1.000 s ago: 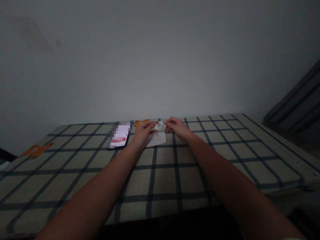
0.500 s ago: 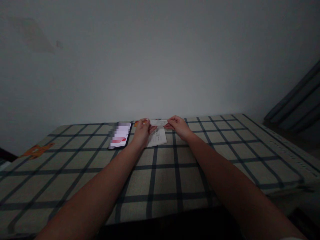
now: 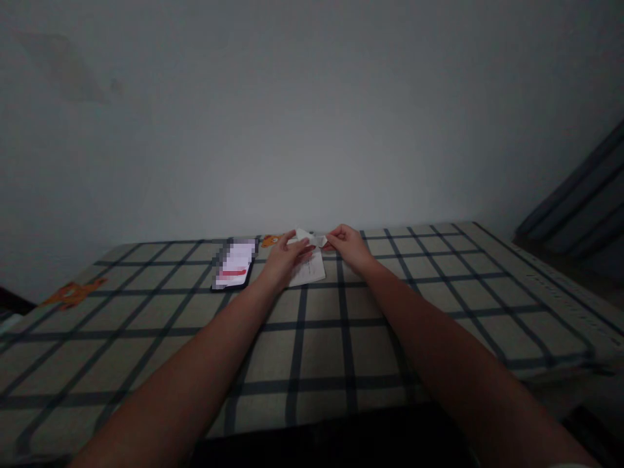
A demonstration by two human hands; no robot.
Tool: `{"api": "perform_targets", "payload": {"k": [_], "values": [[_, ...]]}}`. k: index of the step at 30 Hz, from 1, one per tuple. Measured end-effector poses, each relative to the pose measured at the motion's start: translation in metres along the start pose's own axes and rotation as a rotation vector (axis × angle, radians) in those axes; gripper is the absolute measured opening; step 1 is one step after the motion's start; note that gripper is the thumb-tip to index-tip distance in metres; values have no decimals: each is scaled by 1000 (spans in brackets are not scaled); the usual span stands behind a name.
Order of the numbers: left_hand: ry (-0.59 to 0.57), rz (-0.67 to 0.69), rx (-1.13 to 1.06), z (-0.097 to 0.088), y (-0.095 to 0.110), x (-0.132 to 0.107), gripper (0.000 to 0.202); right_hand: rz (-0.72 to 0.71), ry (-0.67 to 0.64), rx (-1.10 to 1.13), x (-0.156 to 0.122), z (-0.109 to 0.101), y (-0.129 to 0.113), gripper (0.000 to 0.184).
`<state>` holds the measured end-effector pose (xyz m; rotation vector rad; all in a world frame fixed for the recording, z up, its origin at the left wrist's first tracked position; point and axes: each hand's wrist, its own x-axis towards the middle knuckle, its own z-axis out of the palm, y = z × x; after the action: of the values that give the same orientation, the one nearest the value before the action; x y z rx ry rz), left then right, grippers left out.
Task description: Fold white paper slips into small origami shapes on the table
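A small folded piece of white paper is held just above the tablecloth, bent and partly unfolded. My right hand pinches its right end between thumb and fingers. At the paper's left side is my left hand, its fingers apart, with a raised white flap beside the fingertips. Whether those fingertips touch the paper is hard to make out. Beneath both hands lies a white printed sheet or thin booklet, its left part hidden by my left hand.
A phone with its screen lit lies left of my left hand. The checked tablecloth has orange bear prints. A pale wall rises behind the table, and a dark curtain hangs at right.
My left fingers have spread and shifted slightly right. The paper, earlier a flat strip stretched between both hands, is now bent with a flap raised. My right hand keeps its pinch.
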<state>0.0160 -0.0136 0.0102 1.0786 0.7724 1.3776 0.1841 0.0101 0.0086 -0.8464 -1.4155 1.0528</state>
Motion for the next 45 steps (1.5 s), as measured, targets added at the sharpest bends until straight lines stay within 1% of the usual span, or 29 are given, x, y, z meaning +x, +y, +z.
{"api": "perform_targets", "payload": {"k": [3,7,9,12,15,18,21,24,27,31,34,38,42,45], "values": [[-32,15,21,1,0,-1,47,-12,-8,-24,-1,1,-2,19],[2,7,22,-1,0,1,44,-21,-10,8,-1,0,-2,19],[18,33,33,-2,-1,2,42,-18,1,33,-1,0,-1,19],[63,121,81,-3,-2,3,38,23,-19,68,-2,1,-3,19],[67,157,154,-3,0,1,36,103,-102,109,-4,2,-4,17],[27,150,226,-3,2,-1,35,149,-196,106,-5,3,-2,22],[8,168,286,-2,5,-4,36,138,-242,45,-5,3,1,24],[9,160,300,-1,4,-5,41,120,-247,-18,-6,1,0,21],[-3,97,269,0,2,-5,47,141,-242,-50,-7,0,-6,20],[-12,22,281,-1,-2,-3,34,144,-251,-58,-9,1,-11,17],[10,46,352,-4,0,-2,30,149,-268,-15,-9,3,-9,17],[0,117,493,-7,3,-1,26,156,-300,21,-9,4,-4,22],[-15,159,578,-10,2,0,23,127,-354,-59,-10,1,-4,22],[-55,125,580,-13,-3,1,25,96,-353,-133,-11,-2,-8,21]]}}
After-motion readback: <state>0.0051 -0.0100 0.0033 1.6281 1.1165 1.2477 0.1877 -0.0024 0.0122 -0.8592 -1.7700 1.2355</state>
